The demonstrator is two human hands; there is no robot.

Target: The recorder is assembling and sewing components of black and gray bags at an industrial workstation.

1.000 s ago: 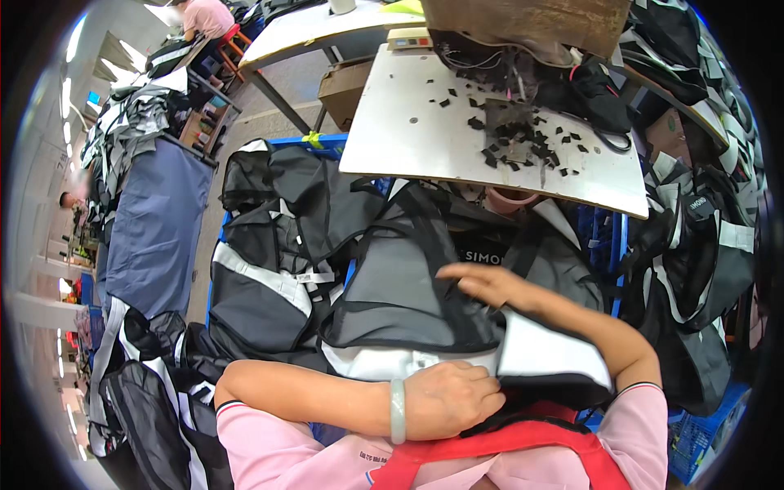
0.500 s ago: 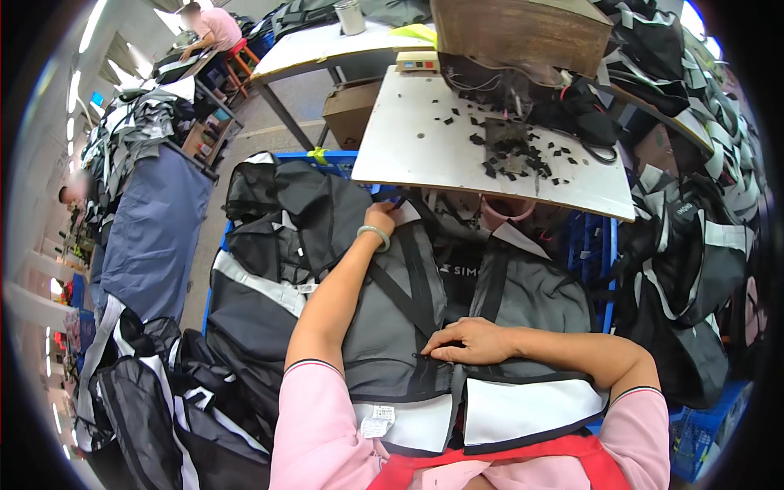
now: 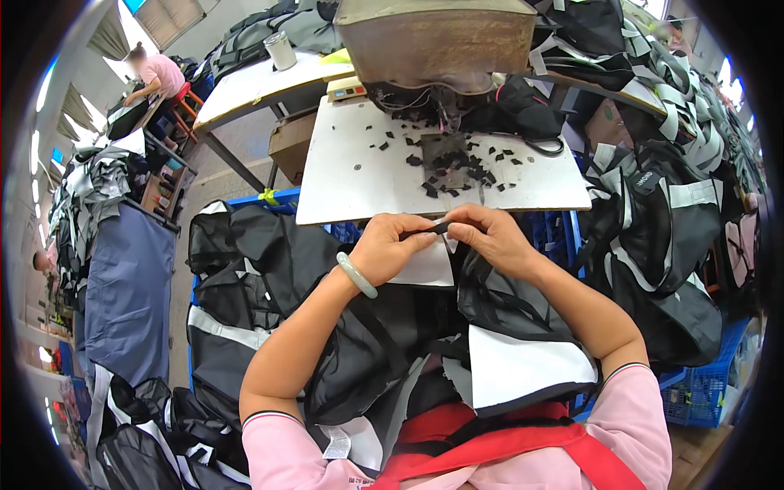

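Centrally, just below the white table (image 3: 359, 184): left hand (image 3: 390, 245) and right hand (image 3: 488, 237) brought together, fingertips of both pinched on a small dark strip (image 3: 441, 228) between them. Jade-green bangle (image 3: 357, 274) around the left wrist. Underneath the hands, a black-and-white garment (image 3: 425, 343) draped down toward the lower middle of the frame — one white panel just behind the left hand, another at lower right. Scattered across the table, dark fabric scraps (image 3: 453, 159), with a sewing machine (image 3: 437, 37) at top centre. Heaped at left and right, more black-and-white garments (image 3: 653, 237). Upper left, far off — another person in pink (image 3: 159, 73) seated at a table.
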